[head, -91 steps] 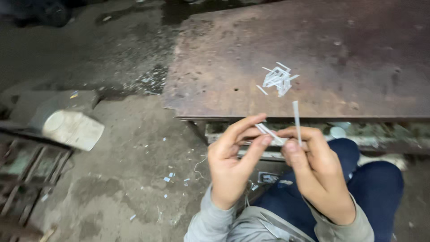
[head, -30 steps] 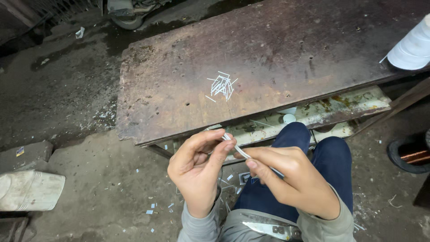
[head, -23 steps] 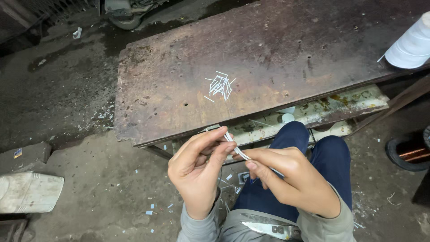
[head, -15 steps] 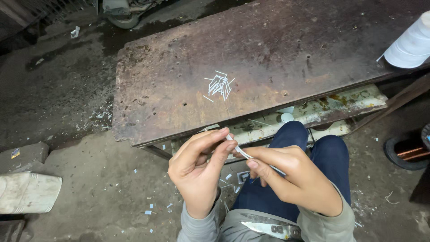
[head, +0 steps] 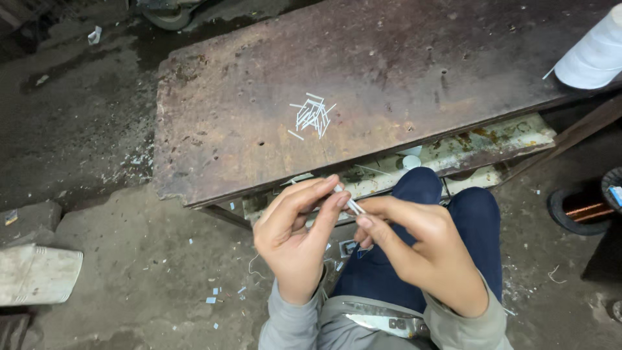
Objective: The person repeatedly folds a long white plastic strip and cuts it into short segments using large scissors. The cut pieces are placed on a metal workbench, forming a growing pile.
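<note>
Head view looks down on a person seated at a low, rusty metal surface, knees in dark blue trousers tucked under its front edge. Both hands meet just below that edge, over the lap. The left hand has its fingers curled in, thumb and fingertips pinched on one end of a thin white strip; the right hand is closed the same way on the other end, forefinger laid along it. Held between two pinches like this, the small piece seems steadied for fine work close to the eyes, though what the fingertips do to it is too small to tell. On the surface, well apart from the hands, lies a little heap of similar white slivers, kept together within easy reach. A white spool of thread stands at the far right corner. Pale scraps dot the concrete floor near the left elbow.
</note>
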